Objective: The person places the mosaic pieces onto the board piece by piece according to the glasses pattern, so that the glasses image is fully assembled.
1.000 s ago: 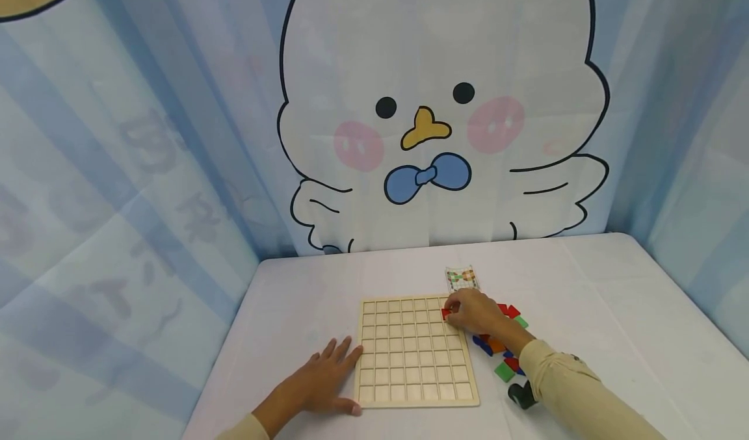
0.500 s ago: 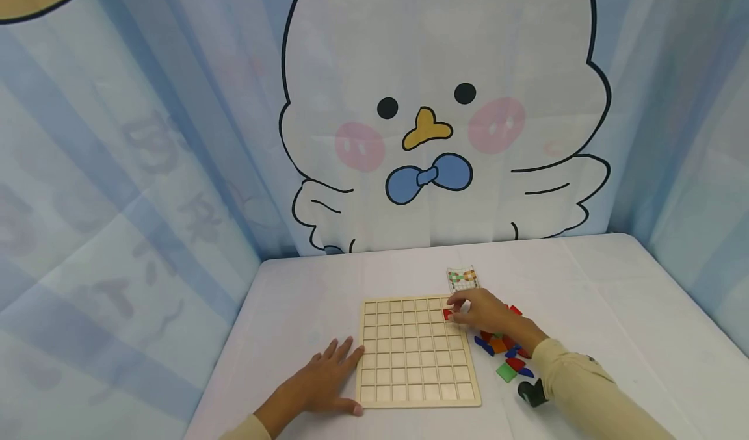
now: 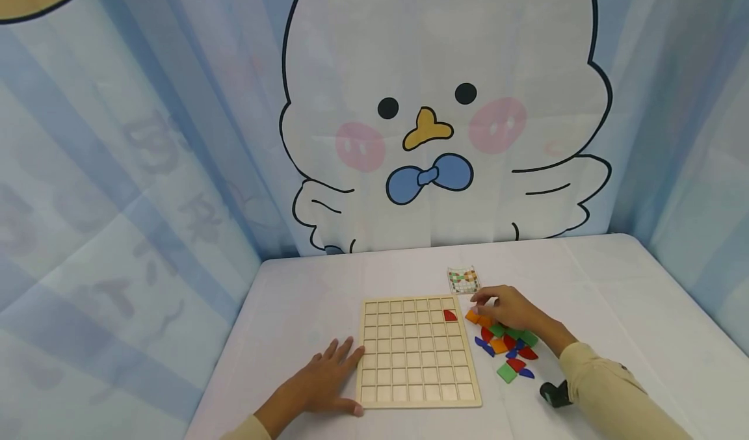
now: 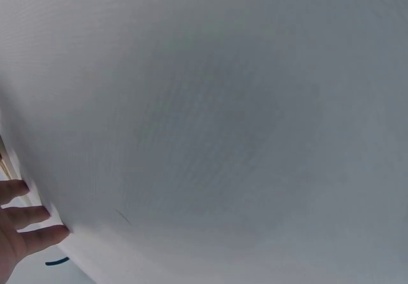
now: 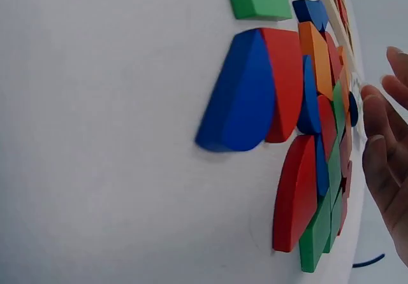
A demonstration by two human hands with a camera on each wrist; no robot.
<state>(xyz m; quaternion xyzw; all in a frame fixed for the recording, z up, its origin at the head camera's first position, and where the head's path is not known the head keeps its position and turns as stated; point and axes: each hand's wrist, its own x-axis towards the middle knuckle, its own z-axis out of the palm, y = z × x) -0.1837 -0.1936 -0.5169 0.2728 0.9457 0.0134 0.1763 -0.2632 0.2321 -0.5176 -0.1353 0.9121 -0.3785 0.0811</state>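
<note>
The red piece (image 3: pixel 449 315) now sits alone in the board's (image 3: pixel 413 359) right-hand column, let go; the right hand (image 3: pixel 508 307), fingers loosely bent and apparently empty, has moved over the loose blocks (image 3: pixel 506 372). One placement looks done. The left hand (image 3: pixel 328 381) touches the board's edge, fingers spread.

"What do we have in the middle?"

"On our table (image 3: pixel 585 284) lies the grid board (image 3: pixel 419 355), one set piece (image 3: pixel 450 315) in its rightmost column, second cell from the far edge."

"And behind?"

"We find the card (image 3: pixel 463 279) just beyond the board's far right corner, and the curtain (image 3: pixel 433 222) past the table."

"To the right?"

"Loose pieces (image 3: pixel 498 346) spread beside the board, the right hand (image 3: pixel 504 305) at their far end. Nearer us, a small object (image 3: pixel 552 394) lies farther right."

"Left?"

"We see the left hand (image 3: pixel 328 381) beside the board's left edge."
</note>
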